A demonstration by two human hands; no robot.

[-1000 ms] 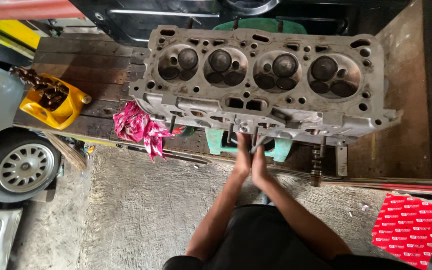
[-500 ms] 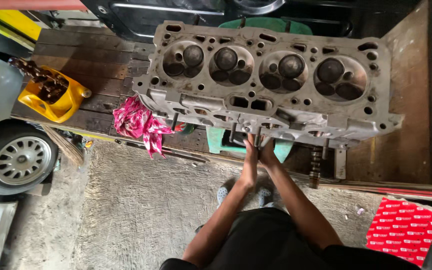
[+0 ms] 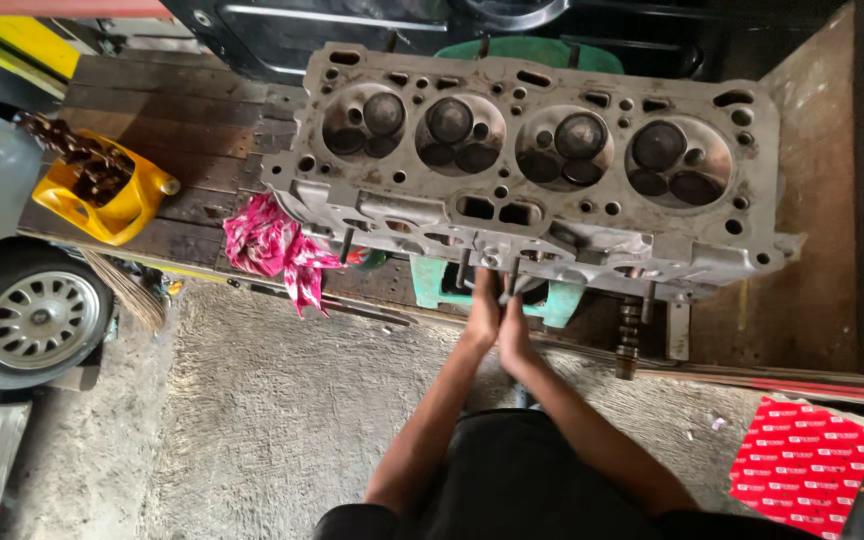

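Cylinder head: dull grey metal with sooty black combustion chambers and brownish staining along its edges, resting on a dark brown plank table over a teal-green stand. To its left lie a rag patterned in bright pink and white and a yellow cut-open container holding rusty brown parts, with a silver multi-spoke car wheel in a black tyre below them. At lower right, a red sheet carries a repeating pattern of small white marks, against the grey concrete floor.
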